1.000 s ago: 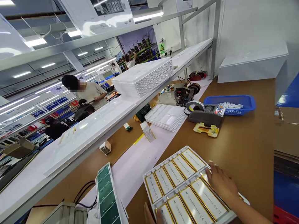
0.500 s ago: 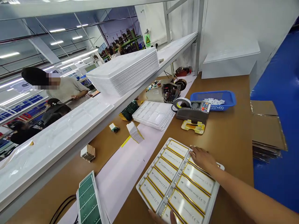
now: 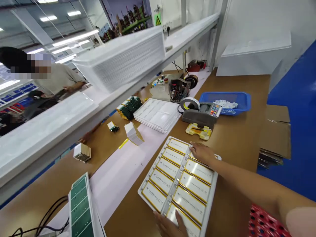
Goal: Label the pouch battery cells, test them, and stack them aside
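A white plastic tray (image 3: 178, 176) of flat white, yellow-edged battery packs (image 3: 195, 179) in two columns lies at an angle on the brown tabletop. My right hand (image 3: 202, 153) is on its far end, fingers bent over the rim and covering most of the top pack in the right column. At the near end, my left hand (image 3: 171, 224) holds the tray's edge, with the thumb on a pack and the other fingers along the rim. The frame's bottom edge cuts off part of that hand.
A grey tape dispenser (image 3: 201, 115), a yellow fixture (image 3: 198, 131) and a blue basket (image 3: 237, 113) with small white pieces stand beyond. Stacked white trays (image 3: 158, 115) lie left of them. Green circuit panels (image 3: 80, 210) sit near left. A shelf (image 3: 86, 128) overhangs the left; another person (image 3: 58, 79) stands behind it.
The view has shifted, so the tray appears slightly farther left and higher. More of my left hand and a red dotted cloth have come into view. Both hands stay on the tray.
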`<state>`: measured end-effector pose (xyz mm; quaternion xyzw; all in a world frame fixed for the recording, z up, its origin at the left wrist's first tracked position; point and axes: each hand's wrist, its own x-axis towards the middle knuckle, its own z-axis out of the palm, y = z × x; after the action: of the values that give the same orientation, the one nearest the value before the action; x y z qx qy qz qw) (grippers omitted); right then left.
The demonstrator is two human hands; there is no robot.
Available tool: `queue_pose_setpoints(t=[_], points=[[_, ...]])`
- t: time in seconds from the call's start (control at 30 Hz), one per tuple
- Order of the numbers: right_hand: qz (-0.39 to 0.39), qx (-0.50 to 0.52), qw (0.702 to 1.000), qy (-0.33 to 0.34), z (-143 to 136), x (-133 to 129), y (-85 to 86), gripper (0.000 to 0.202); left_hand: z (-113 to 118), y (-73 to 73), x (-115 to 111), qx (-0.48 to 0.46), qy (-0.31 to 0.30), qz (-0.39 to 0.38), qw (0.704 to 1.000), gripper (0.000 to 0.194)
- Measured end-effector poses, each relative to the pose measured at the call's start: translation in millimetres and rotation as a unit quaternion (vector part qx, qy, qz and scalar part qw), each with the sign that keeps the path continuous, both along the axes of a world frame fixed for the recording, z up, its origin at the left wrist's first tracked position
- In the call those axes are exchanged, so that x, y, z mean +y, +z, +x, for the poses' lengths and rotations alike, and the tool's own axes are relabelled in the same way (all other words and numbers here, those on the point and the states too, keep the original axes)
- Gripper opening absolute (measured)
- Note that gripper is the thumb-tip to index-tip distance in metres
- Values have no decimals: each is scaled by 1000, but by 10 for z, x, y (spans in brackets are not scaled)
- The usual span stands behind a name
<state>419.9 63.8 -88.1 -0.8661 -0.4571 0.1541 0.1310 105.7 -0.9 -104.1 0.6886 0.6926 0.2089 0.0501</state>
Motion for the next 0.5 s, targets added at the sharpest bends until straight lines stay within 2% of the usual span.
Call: queue_pose_setpoints(t=[0.07, 0.2, 0.33, 0.5], points=[[-3, 8, 1000, 0, 37, 6, 31, 48, 38, 121, 6, 12, -16, -56, 998, 81], [-10, 32, 999, -10, 121, 19, 70, 50, 125, 269, 45, 19, -37, -86, 995, 83], [-9, 41, 999, -19, 169, 0, 95, 51, 196, 314, 52, 15, -45, -80, 996, 85], [-18, 39, 999, 1, 166, -75, 50, 54, 224, 339, -22, -2, -45, -71, 996, 81]])
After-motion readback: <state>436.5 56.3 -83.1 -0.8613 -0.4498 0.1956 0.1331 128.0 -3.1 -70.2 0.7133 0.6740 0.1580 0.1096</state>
